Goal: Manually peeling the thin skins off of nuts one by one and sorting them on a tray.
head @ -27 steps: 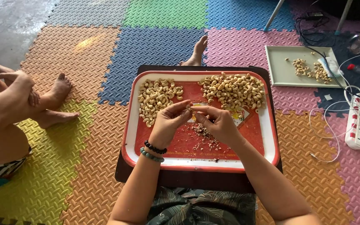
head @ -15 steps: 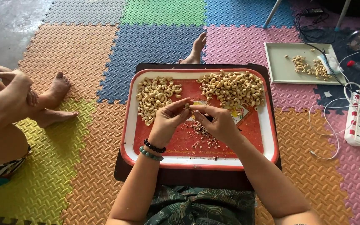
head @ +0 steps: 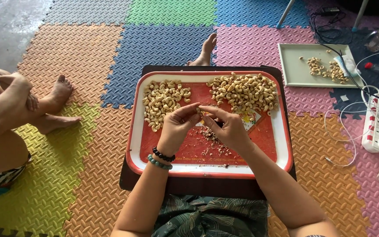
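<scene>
A red tray with a white rim (head: 133, 131) rests on a dark board on my lap. Two heaps of cashew nuts lie on it: a paler heap (head: 163, 102) at the back left and a larger heap (head: 245, 92) at the back right. Brown skin scraps (head: 211, 138) are scattered in the tray's middle. My left hand (head: 177, 127), with two bead bracelets at the wrist, pinches a single cashew nut (head: 197, 110) at its fingertips. My right hand (head: 230, 127) meets it there, fingertips on the same nut, above the scraps.
Another person sits at the left, with a hand (head: 16, 90) on a bare foot (head: 60, 94). A pale green tray (head: 294, 66) with some nuts lies at the back right. A white power strip (head: 378, 127) and cables lie on the right. Coloured foam mats cover the floor.
Both hands stay together over the tray's middle, fingers shifting slightly on the nut. The view has drifted a little; the other person has barely moved.
</scene>
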